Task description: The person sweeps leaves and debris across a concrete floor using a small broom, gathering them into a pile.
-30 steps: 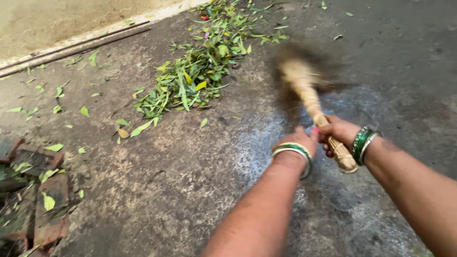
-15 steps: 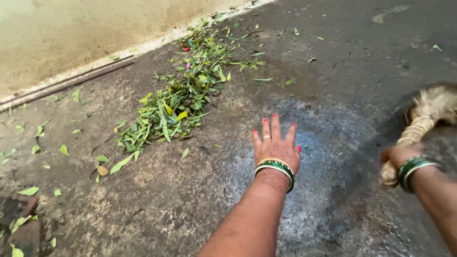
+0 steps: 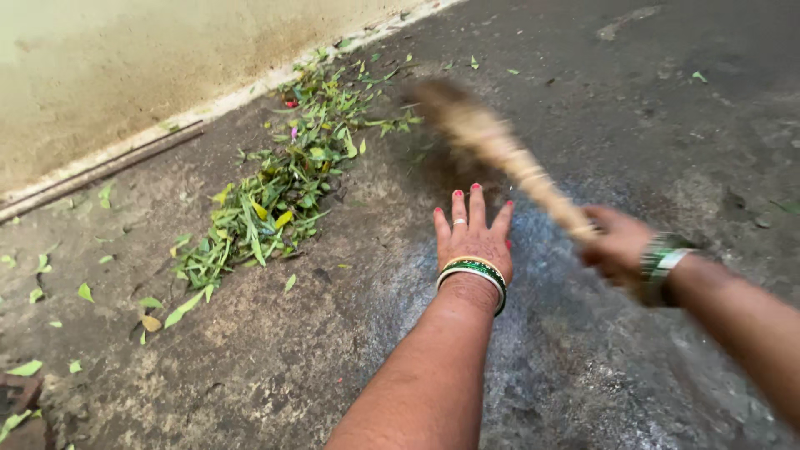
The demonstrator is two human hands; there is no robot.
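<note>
My right hand (image 3: 618, 243) grips the bound handle of a short straw broom (image 3: 497, 151), which is blurred with motion and points up and left, its brush end close to the pile of green leaves (image 3: 275, 187). My left hand (image 3: 472, 232) is held out flat over the wet grey concrete ground (image 3: 550, 367), fingers spread, holding nothing. Both wrists wear green and white bangles. The leaf pile runs in a long strip to the left of both hands, parallel to the wall.
A pale wall (image 3: 125, 67) with a light kerb and a thin metal pipe (image 3: 100, 171) at its foot runs along the upper left. Loose leaves (image 3: 86, 292) lie scattered on the left ground. Broken bricks (image 3: 17, 400) sit at the bottom left corner.
The broom swung from the far right back toward the leaf pile. My left hand let go of the handle a second ago and has stayed spread over the ground.
</note>
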